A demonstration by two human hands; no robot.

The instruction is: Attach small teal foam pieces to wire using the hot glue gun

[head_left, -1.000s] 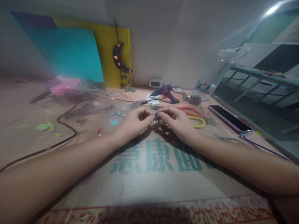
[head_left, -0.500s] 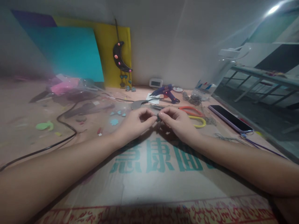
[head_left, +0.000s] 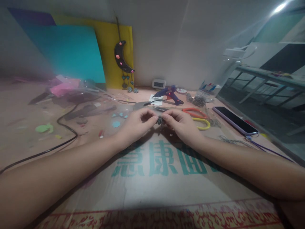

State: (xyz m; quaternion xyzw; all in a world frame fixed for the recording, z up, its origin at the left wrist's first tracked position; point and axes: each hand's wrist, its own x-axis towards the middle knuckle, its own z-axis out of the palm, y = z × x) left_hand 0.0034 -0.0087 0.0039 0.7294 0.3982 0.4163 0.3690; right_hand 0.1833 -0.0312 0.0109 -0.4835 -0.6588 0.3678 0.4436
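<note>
Between my fingertips, just above the cardboard [head_left: 152, 190], is a small dark grey-green piece [head_left: 159, 120], too small to name. My left hand [head_left: 143, 122] pinches its left side with thumb and forefinger. From the other side my right hand [head_left: 179, 122] meets it, thumb and forefinger closed at its edge. Scissors with red and yellow handles [head_left: 202, 124] lie partly hidden behind my right hand. Light-blue cut-outs [head_left: 116, 124], one shaped like a flower, rest left of my left hand.
A purple glue gun [head_left: 170, 93] with a lit red light lies at the back, near a small digital clock [head_left: 158, 84]. A black cord [head_left: 69, 125] crosses the left side. On the right are a phone [head_left: 234, 120] and a clear bottle [head_left: 214, 79]. A black moon ornament [head_left: 121, 57] hangs behind.
My fingertips have drawn slightly apart, so more of the small dark piece shows between them. My left hand has shifted a little left. The view has tilted slightly.
</note>
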